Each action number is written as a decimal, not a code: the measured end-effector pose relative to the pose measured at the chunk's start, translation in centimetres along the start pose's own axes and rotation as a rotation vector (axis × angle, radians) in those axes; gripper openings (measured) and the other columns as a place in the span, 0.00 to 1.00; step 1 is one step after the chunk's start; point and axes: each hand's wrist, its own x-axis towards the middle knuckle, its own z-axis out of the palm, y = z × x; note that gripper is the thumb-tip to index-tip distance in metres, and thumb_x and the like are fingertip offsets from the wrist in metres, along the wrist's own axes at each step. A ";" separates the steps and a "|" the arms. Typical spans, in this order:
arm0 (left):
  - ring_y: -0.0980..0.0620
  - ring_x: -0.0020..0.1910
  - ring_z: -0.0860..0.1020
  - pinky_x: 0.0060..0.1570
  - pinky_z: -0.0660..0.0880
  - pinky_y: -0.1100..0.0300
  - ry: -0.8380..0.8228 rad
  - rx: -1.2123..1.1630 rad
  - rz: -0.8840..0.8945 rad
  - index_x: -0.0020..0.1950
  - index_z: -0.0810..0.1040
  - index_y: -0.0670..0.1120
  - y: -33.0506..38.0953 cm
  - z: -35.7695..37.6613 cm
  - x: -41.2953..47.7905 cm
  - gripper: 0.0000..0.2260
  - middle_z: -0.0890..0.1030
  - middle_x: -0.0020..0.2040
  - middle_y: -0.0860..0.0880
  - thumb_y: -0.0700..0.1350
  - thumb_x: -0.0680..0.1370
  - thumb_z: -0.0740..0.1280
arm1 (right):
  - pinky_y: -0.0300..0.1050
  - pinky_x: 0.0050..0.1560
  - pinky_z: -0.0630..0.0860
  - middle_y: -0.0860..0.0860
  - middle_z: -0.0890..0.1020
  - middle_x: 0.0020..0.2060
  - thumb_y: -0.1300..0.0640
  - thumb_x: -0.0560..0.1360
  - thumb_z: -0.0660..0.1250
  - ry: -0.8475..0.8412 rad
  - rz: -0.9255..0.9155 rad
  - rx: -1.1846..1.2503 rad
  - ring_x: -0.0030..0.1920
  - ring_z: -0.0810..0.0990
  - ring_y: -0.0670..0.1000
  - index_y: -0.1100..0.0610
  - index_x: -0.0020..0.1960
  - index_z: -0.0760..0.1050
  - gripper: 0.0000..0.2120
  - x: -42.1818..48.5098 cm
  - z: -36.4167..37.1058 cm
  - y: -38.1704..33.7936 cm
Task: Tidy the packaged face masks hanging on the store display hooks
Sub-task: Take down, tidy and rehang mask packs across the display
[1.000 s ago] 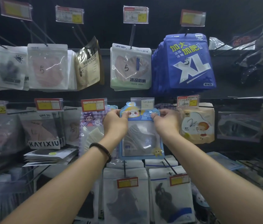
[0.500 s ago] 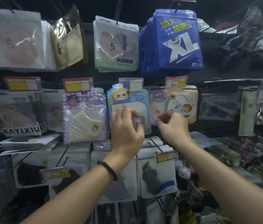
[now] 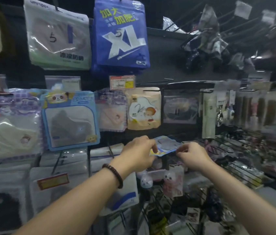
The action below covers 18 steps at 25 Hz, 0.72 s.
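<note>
Dark display wall (image 3: 167,68) ahead: we've left the panda pack (image 3: 69,119) hanging square and dropped to a loose blue pack (image 3: 167,144) lying flat below, left hand (image 3: 137,152) and right hand (image 3: 194,156) fingers pinching its ends, likely for rehanging.

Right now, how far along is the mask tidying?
Done: the blue panda pack hangs straight in its row. In hand: the left hand and right hand pinch a loose blue pack, held level below the hanging row. Left: it is not yet on a hook.

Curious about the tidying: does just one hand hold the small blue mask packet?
No, left hand and right hand each pinch the blue mask packet.
</note>
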 end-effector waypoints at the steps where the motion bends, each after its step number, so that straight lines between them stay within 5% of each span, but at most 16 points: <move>1: 0.45 0.61 0.78 0.60 0.79 0.46 -0.033 0.032 -0.041 0.59 0.80 0.57 0.4 0.7 1.4 0.08 0.77 0.58 0.51 0.51 0.80 0.71 | 0.40 0.36 0.72 0.51 0.88 0.43 0.58 0.77 0.70 -0.016 0.010 0.011 0.41 0.83 0.51 0.51 0.50 0.86 0.07 1.0 -0.2 1.3; 8: 0.38 0.69 0.74 0.61 0.79 0.42 -0.214 0.223 -0.189 0.74 0.74 0.54 2.5 6.6 8.3 0.25 0.73 0.70 0.45 0.44 0.78 0.73 | 0.43 0.40 0.82 0.50 0.89 0.39 0.59 0.75 0.68 -0.068 -0.031 0.161 0.34 0.87 0.48 0.52 0.50 0.87 0.09 6.3 0.5 5.2; 11: 0.37 0.72 0.70 0.64 0.77 0.42 -0.312 0.257 -0.208 0.75 0.71 0.57 2.8 8.7 9.8 0.28 0.69 0.73 0.44 0.42 0.77 0.74 | 0.41 0.35 0.80 0.51 0.88 0.46 0.58 0.78 0.69 -0.107 -0.059 0.203 0.35 0.87 0.50 0.51 0.54 0.86 0.09 7.9 1.1 5.4; 18: 0.39 0.63 0.72 0.45 0.71 0.47 -0.233 0.396 -0.154 0.73 0.70 0.54 1.5 9.7 10.6 0.26 0.69 0.66 0.44 0.33 0.79 0.68 | 0.50 0.43 0.84 0.49 0.86 0.45 0.56 0.79 0.72 -0.153 -0.091 0.274 0.41 0.85 0.52 0.47 0.46 0.82 0.05 9.0 2.3 5.5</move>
